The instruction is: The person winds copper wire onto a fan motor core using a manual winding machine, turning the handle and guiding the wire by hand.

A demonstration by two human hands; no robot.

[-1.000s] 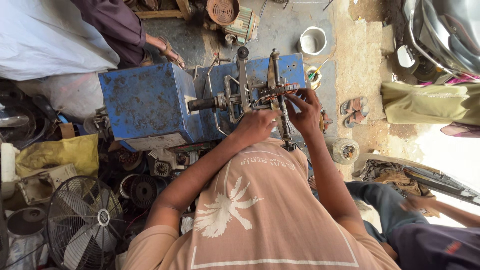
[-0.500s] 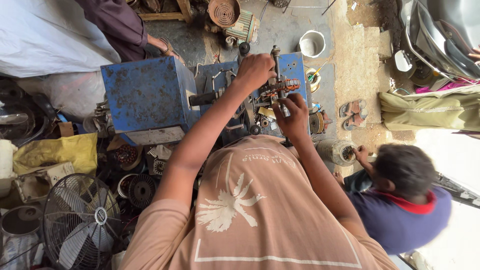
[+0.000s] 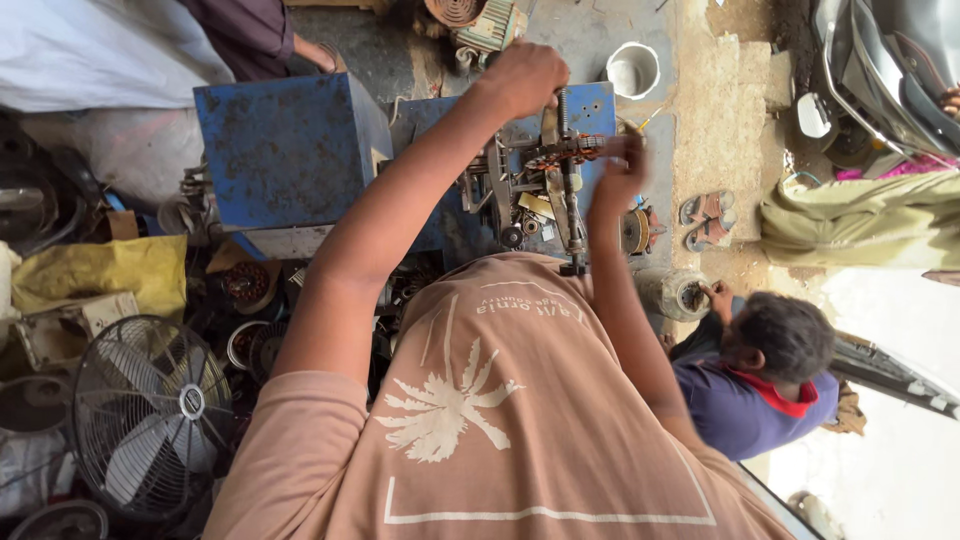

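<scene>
Cluttered workshop floor, seen from above the person's head, with the blue metal box (image 3: 285, 150) as landmark. Nearest the camera, below and left of the box, lies a round wire-caged fan (image 3: 150, 415); a yellow sack (image 3: 100, 270) sits just left of the box's lower corner. Against the right side of the box stands the winding machine (image 3: 545, 180), a frame of grey metal bars carrying a copper-wound part. Left hand (image 3: 525, 75) is closed over the top of the machine's upright handle, above the box's upper right corner. Right hand (image 3: 620, 170) is apart from the left, fingers curled at the copper-wound part; whether it grips cannot be told. Right of the machine, a crouching person (image 3: 760, 375) touches a grey cylinder (image 3: 670, 293). Beyond the machine stands a white bucket (image 3: 632, 70).
</scene>
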